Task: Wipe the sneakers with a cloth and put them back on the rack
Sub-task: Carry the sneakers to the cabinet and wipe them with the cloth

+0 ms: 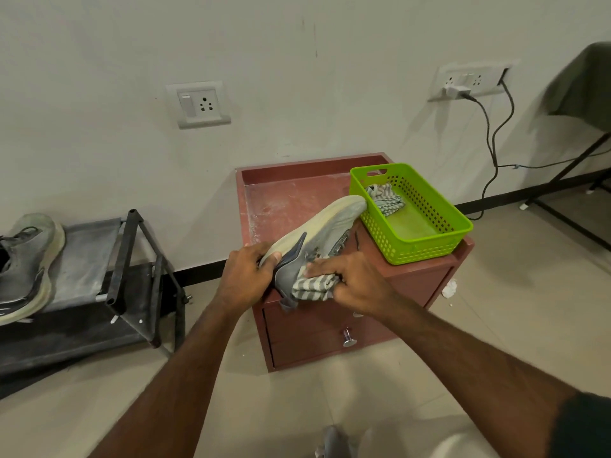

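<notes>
grey mesh and a cream sole mark the one sneaker on rack (28,266), laid on the top fabric shelf of the black metal shoe rack (132,269) at the far left. two wall sockets are seen, a single socket (200,105) and a socket strip (469,81) with a plugged charger. a second sneaker (325,231) is held tilted over the red-brown drawer cabinet (284,196), its heel gripped by the left hand (246,276). one striped cloth (314,285) is pressed against the sneaker's side by the right hand (355,280), closed around it. one green plastic basket (429,241) is set on the cabinet's right edge, with another striped rag (385,198) inside.
</notes>
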Demonstrator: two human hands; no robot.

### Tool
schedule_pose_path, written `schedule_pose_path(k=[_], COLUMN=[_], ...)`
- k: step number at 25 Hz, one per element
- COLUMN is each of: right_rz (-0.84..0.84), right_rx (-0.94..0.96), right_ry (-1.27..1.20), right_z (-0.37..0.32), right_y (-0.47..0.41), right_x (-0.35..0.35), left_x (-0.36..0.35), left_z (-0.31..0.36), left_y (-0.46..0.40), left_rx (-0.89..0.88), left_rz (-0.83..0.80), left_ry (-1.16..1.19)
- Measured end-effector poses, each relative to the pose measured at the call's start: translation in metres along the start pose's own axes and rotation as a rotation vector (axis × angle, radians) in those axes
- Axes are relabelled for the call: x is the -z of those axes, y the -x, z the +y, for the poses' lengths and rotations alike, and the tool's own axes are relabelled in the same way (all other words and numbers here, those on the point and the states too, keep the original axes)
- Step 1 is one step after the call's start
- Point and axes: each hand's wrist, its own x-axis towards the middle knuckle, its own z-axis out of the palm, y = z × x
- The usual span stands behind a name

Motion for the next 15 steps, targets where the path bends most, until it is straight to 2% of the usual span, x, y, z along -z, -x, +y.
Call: schedule_pose_path(k=[2, 4, 5, 6, 9, 11, 12, 15], right_rz=[0.173, 0.413, 0.445, 0.403, 0.103, 0.028, 0.04, 0.265], right_rx=[-0.036, -0.07, -0.074, -0.057, 0.003, 0.118, 0.148, 0.035], right_ry=[-0.134, -0.101, -0.059, -0.031, 0.023, 0.085, 0.085, -0.024], right_z=[-0.001, 0.009, 0.009, 0.007, -0.011, -0.014, -0.014, -0.002], right_y=[-0.009, -0.018, -0.022, -0.024, -0.022, -0.014, -0.013, -0.02], right_x=[0.019, 0.026, 0.022, 0.014, -0.012, -0.01, -0.001, 0.02], left_x=[0.0, 0.0, 0.0, 0.001, 0.001, 0.003, 0.003, 0.001], left_z=[0.002, 0.004, 0.003, 0.002, 0.001, -0.001, -0.001, 0.0], left_y=[0.001, -0.001, -0.001, -0.002, -0.002, -0.002, -0.002, -0.003], left_rx=[-0.004, -0.008, -0.008, -0.007, -0.007, -0.003, 0.001, 0.002], left_rz=[-0.012, -0.009, -0.008, -0.013, -0.027, -0.038, -0.034, -0.043], left_ry=[0.008, 0.015, 0.014, 0.013, 0.011, 0.007, 0.008, 0.029])
